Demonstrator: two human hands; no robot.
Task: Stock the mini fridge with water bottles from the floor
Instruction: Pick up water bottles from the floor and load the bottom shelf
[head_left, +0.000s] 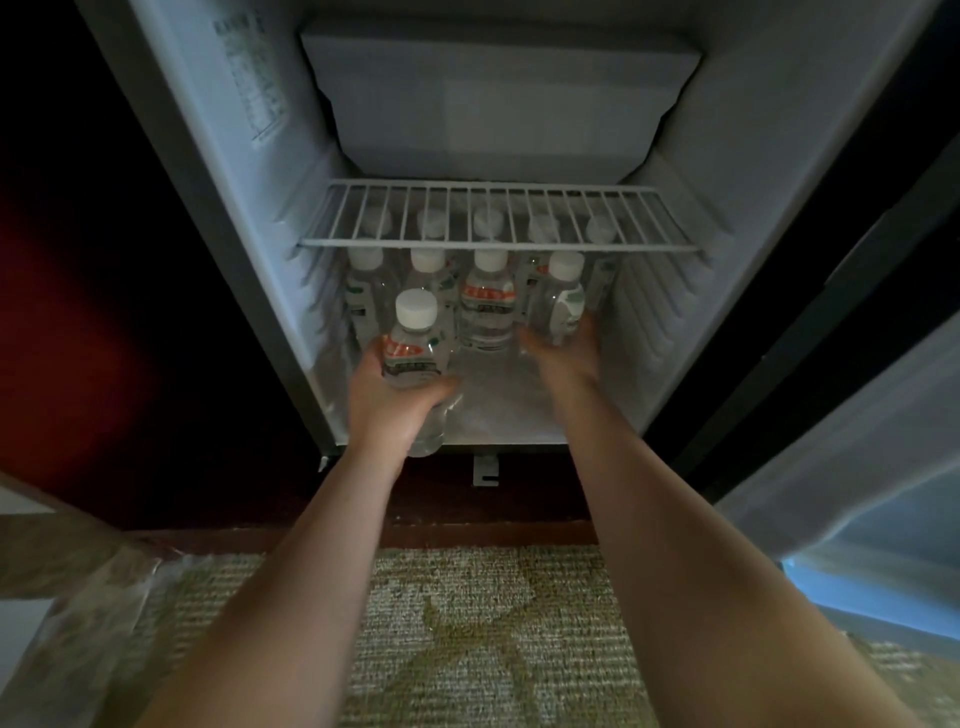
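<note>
Clear plastic bottle (413, 353) in your left hand (387, 405), fingers wrapped round it, at the mini fridge (727, 156) front edge. Your right hand (566, 358) grips a tilted second bottle (563, 301) under the wire shelf (498, 244), beside stocked bottles (485, 306).

Fridge: mini fridge (727, 156) is wide open and fills the upper middle of the frame. Its door (857, 441) sits off at the right edge.
Up top: pale freezer box (498, 93), pretty dim in there.
Shelf: white wire shelf (498, 244) runs across the centre, with caps showing through the bars.
Stocked bottles (488, 306): white-capped ones standing in rows under the shelf.
Left hand (395, 410): wrapped round the front bottle (413, 353) left of centre. Its base pokes out past the fridge's front edge.
Right hand (563, 358): thumb and fingers either side of the right bottle (563, 301), down low. The bottle leans a bit.
Floor: greenish patterned carpet (467, 623) along the bottom, with crinkly clear plastic wrap (104, 623) at lower left.
</note>
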